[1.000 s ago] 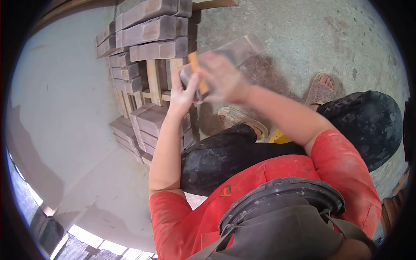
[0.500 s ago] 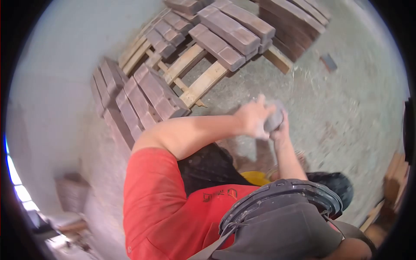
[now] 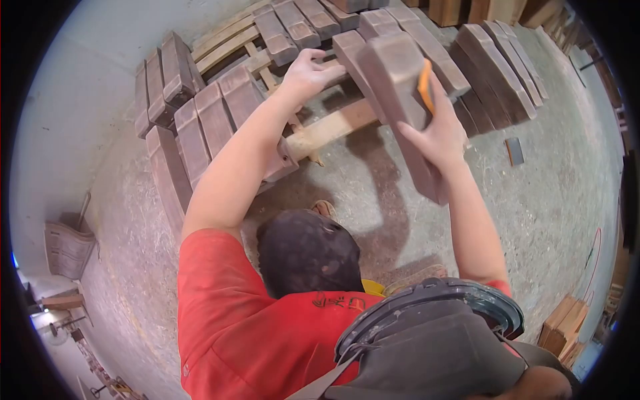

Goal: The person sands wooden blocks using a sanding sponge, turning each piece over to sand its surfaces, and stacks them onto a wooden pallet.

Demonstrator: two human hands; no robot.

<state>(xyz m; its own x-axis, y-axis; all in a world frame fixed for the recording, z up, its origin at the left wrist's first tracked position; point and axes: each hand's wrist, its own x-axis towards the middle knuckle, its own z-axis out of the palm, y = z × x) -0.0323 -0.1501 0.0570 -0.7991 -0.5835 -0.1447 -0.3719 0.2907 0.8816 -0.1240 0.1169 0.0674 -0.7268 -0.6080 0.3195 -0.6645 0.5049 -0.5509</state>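
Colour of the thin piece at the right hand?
Orange: the piece at the right hand shows best in the head view.

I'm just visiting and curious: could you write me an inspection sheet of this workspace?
Surface: scuffed grey floor; slatted wooden pallet.
Job's things: brownish block, lifted; stacked blocks on the pallet.
Clutter: small dark pad with an orange side, on the floor.
Grips: right hand holds the brownish block, an orange piece at its side; left hand open near other blocks, contact unclear.
Cables: thin red line at the right, possibly a cord.
Surroundings: timber pieces at lower right; dustpan-like item at left.
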